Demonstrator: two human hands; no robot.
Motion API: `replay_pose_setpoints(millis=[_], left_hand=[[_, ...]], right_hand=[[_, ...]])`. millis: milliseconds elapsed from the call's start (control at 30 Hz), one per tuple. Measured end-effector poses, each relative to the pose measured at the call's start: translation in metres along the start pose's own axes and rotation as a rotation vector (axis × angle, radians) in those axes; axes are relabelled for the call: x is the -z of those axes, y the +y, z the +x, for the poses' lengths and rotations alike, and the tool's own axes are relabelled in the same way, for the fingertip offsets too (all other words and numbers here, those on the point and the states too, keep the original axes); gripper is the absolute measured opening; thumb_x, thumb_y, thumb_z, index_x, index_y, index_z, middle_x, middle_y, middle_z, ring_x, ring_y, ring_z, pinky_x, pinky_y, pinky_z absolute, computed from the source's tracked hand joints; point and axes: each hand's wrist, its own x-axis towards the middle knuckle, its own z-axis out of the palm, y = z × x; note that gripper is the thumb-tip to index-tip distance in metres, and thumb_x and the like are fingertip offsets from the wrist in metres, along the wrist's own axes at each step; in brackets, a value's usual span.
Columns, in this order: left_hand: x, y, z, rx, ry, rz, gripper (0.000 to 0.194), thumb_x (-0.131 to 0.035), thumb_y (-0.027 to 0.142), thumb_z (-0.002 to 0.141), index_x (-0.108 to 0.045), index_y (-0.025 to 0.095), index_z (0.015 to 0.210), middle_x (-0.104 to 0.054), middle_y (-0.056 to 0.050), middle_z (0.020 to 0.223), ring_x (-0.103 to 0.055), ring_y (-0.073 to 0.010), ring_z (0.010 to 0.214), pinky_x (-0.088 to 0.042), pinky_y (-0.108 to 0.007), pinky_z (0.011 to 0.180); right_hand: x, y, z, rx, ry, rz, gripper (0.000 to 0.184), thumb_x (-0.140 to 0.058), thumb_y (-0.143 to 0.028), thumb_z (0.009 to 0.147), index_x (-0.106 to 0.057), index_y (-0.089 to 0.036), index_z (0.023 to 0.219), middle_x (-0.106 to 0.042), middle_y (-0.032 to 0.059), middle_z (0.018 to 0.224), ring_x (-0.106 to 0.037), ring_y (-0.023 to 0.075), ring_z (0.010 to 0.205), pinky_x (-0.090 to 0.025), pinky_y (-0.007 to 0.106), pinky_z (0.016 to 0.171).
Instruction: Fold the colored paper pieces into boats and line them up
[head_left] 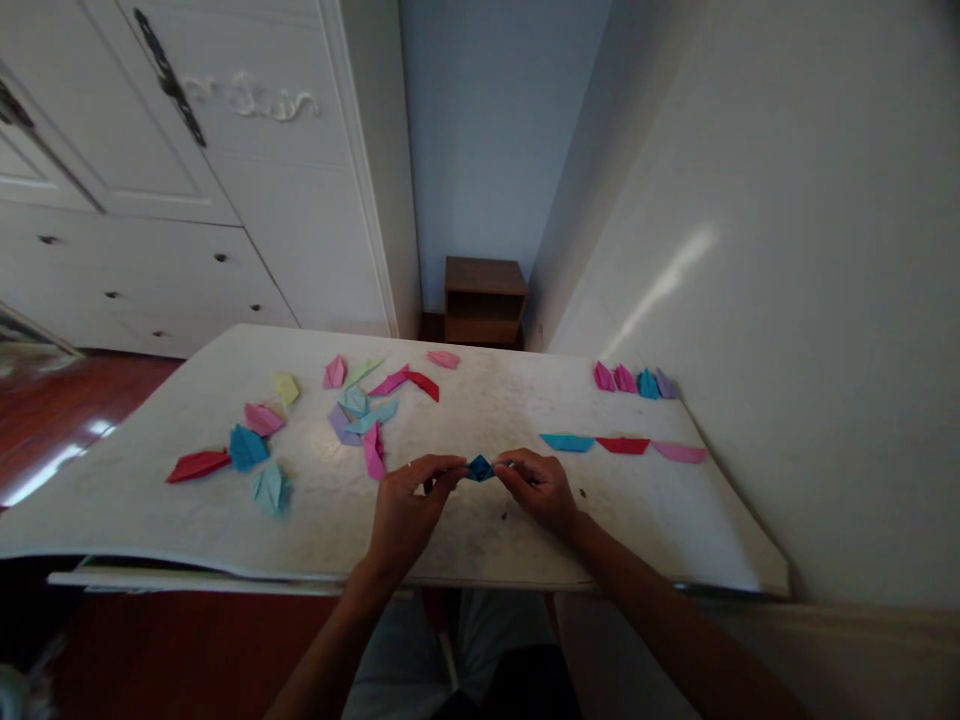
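A small folded piece of blue paper [480,467] is pinched between both hands just above the white table [652,520]. My left hand [409,505] grips its left end with thumb and fingertips. My right hand [538,488] grips its right end the same way. Both hands hover near the table's front middle.
Several folded paper shapes in pink, red, blue, yellow and purple lie scattered at the left [262,440]. Three flat boats [622,445] lie in a row at the right, with small folded pieces [634,380] by the wall behind. A brown cabinet [484,300] stands beyond.
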Motion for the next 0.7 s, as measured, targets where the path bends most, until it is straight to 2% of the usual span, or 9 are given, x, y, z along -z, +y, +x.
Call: replay_pose_setpoints(millis=[333, 500, 567, 700], left_hand=[[-0.007, -0.013, -0.009, 0.05, -0.011, -0.056, 0.014, -0.064, 0.029, 0.081, -0.072, 0.019, 0.086, -0.071, -0.002, 0.076, -0.062, -0.0125, 0.063, -0.047, -0.023, 0.061], [-0.012, -0.011, -0.012, 0.158, 0.011, -0.138, 0.014, -0.065, 0.028, 0.079, -0.071, 0.017, 0.087, -0.07, -0.002, 0.072, -0.063, -0.0129, 0.061, -0.049, -0.022, 0.06], [-0.014, -0.009, -0.014, 0.189, 0.028, -0.154, 0.015, -0.065, 0.028, 0.078, -0.071, 0.016, 0.087, -0.07, -0.002, 0.071, -0.063, -0.0132, 0.061, -0.05, -0.022, 0.06], [-0.018, -0.004, -0.021, 0.176, 0.046, -0.157, 0.015, -0.066, 0.027, 0.077, -0.071, 0.016, 0.086, -0.07, -0.002, 0.07, -0.063, -0.0132, 0.06, -0.05, -0.023, 0.061]], right_hand=[[0.001, 0.003, -0.005, 0.011, 0.005, -0.079, 0.029, -0.057, -0.04, 0.088, -0.072, -0.015, 0.089, -0.056, 0.0003, 0.052, -0.043, 0.0086, 0.043, -0.033, 0.02, 0.044], [0.001, 0.002, -0.007, -0.001, 0.029, -0.047, 0.026, -0.06, -0.036, 0.087, -0.073, -0.014, 0.088, -0.06, 0.002, 0.057, -0.047, 0.009, 0.046, -0.035, 0.02, 0.046], [-0.001, 0.002, -0.01, -0.047, 0.04, -0.011, 0.027, -0.061, -0.038, 0.086, -0.073, -0.014, 0.086, -0.058, 0.0014, 0.055, -0.046, 0.0089, 0.045, -0.034, 0.021, 0.045], [-0.004, -0.002, -0.023, -0.223, 0.043, 0.167, 0.03, -0.062, -0.043, 0.084, -0.07, -0.014, 0.086, -0.047, -0.0026, 0.045, -0.038, 0.0074, 0.038, -0.027, 0.02, 0.037]])
